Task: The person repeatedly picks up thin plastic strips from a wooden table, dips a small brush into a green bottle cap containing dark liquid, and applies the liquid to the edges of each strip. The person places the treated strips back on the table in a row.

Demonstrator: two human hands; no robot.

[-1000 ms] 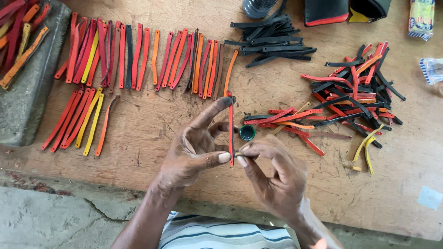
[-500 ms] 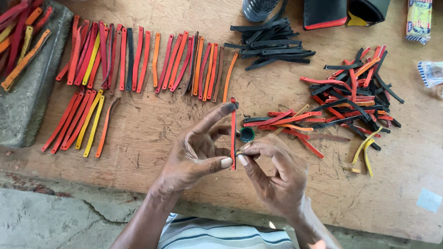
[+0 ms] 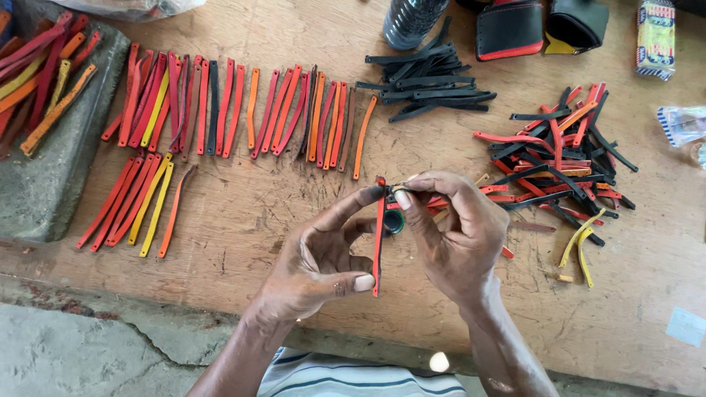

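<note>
Pinching one red strip upright between my left hand and right hand; sorted rows at 11 o'clock, loose pile at 2 o'clock left.

bottle cut off, green cap half hidden

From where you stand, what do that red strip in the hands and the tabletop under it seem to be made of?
The red strip, held upright between left hand and right hand, looks like leather or rubber, though I can't tell which: thin, matte, dark along one edge, and the loose strips nearby curl limply. The tabletop looks like bare, unfinished wood: brown grain, scratches and dark stains.
</note>
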